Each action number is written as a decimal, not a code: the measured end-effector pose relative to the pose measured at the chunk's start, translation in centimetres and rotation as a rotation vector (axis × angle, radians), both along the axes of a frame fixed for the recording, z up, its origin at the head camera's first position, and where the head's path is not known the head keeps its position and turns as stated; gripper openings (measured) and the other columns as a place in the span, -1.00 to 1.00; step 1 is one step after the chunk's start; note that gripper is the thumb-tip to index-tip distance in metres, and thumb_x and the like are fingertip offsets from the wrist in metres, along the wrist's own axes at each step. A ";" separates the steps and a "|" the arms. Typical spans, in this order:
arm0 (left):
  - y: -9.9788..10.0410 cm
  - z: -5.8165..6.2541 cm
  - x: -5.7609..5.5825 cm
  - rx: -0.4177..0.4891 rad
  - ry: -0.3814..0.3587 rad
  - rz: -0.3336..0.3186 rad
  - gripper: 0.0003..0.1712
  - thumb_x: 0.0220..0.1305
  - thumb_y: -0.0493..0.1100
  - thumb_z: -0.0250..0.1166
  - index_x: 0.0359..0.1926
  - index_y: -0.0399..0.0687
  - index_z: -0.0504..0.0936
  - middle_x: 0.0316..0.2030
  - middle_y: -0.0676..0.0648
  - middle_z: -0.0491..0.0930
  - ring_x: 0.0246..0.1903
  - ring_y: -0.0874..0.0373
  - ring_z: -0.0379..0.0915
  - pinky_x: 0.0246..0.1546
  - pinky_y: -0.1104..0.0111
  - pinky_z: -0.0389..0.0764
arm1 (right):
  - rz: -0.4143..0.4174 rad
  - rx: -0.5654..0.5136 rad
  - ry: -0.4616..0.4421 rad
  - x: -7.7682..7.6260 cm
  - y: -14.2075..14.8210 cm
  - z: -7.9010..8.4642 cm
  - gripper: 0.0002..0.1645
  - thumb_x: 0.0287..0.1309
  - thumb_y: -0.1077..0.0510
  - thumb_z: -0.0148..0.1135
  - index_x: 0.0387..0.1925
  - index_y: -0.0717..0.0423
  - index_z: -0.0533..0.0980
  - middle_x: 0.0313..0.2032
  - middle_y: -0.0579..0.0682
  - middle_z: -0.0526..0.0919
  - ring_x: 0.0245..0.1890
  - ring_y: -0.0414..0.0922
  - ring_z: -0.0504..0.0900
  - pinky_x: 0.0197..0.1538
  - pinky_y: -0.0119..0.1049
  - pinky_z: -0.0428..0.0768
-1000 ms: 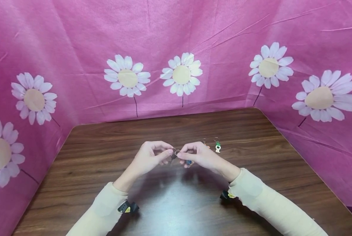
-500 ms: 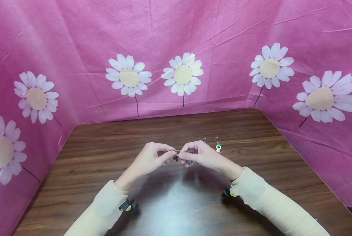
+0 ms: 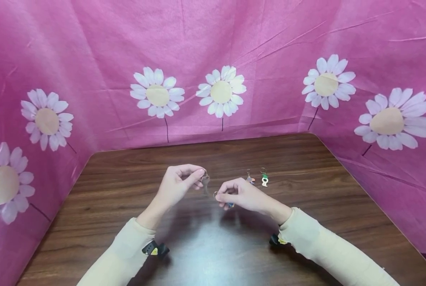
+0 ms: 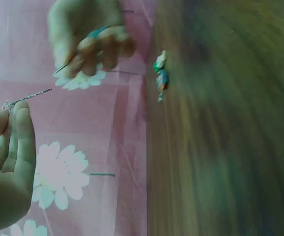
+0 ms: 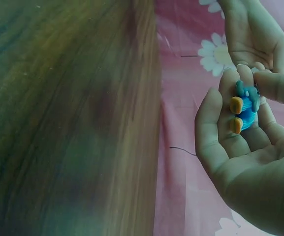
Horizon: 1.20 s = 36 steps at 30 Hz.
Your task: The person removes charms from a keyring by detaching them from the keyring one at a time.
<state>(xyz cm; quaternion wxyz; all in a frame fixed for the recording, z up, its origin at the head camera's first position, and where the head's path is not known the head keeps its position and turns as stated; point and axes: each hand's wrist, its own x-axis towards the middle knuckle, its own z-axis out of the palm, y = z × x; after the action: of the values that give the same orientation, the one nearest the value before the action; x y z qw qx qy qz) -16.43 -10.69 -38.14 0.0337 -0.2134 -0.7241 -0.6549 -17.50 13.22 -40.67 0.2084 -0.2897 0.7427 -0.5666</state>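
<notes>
In the head view, my left hand (image 3: 177,184) pinches a metal ring with a key (image 3: 206,184) hanging from it, blurred. Seen edge-on in the left wrist view, the key (image 4: 36,95) sticks out past the thumb and fingertips. My right hand (image 3: 242,195), lower and to the right, pinches the small ring (image 3: 215,195) of a keychain. Its blue figure (image 5: 246,110) with orange feet lies against the curled fingers in the right wrist view. A gap shows between the key and the right hand's ring.
Two more keychains lie on the wooden table (image 3: 127,171) beyond the right hand: one with a green top and pale body (image 3: 265,180), one with grey, orange and blue parts (image 3: 250,179). Pink cloth (image 3: 184,47) with printed daisies surrounds the table's back and sides.
The hands, earlier together at the rings, have parted. My left hand has moved up and left with the key; my right hand has come slightly down with the blue figure keychain.
</notes>
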 end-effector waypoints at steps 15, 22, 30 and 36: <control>-1.3 -0.3 -0.2 -0.041 -0.096 -0.033 -0.78 0.39 -0.28 0.32 -0.10 -0.43 0.70 -0.32 -0.21 0.74 -0.44 0.12 0.67 -0.32 0.16 0.77 | -0.044 -0.011 -0.042 -0.7 1.1 0.4 -0.79 0.37 0.10 0.31 -0.19 0.20 0.65 -0.30 0.28 0.72 -0.34 0.02 0.73 -0.18 -0.08 0.75; -3.8 -1.5 0.1 -0.169 -0.177 -0.141 -0.74 0.42 -0.19 0.32 -0.08 -0.36 0.71 -0.28 -0.16 0.73 -0.30 0.04 0.68 -0.15 0.00 0.73 | -0.076 -0.008 -0.005 -1.4 4.2 0.3 -0.74 0.40 0.10 0.28 -0.13 0.27 0.63 -0.18 0.34 0.71 -0.20 0.09 0.74 -0.02 -0.04 0.72; -7.7 -4.1 0.4 -0.327 -0.236 -0.197 -0.75 0.43 -0.20 0.30 -0.07 -0.34 0.71 -0.23 -0.23 0.73 -0.18 -0.15 0.68 -0.09 0.06 0.72 | -0.194 0.011 0.036 -3.4 10.1 -1.6 -0.63 0.40 0.13 0.28 -0.07 0.45 0.58 -0.10 0.38 0.69 -0.14 0.01 0.75 0.02 -0.13 0.71; -9.7 -5.7 -0.5 -0.359 -0.299 -0.265 -0.71 0.44 -0.24 0.26 -0.01 -0.45 0.65 -0.17 -0.29 0.72 -0.15 -0.12 0.69 -0.09 0.08 0.73 | -0.292 0.033 -0.021 -5.3 14.4 -3.7 -0.53 0.41 0.14 0.26 -0.01 0.58 0.49 -0.14 0.40 0.69 -0.22 -0.10 0.76 -0.09 -0.23 0.74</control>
<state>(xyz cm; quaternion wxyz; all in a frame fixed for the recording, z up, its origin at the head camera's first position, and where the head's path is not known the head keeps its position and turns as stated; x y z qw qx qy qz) -16.88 -20.38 -43.88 -0.1978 -0.2098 -0.7915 -0.5389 -22.85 27.59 -44.33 0.1363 -0.1693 0.7839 -0.5816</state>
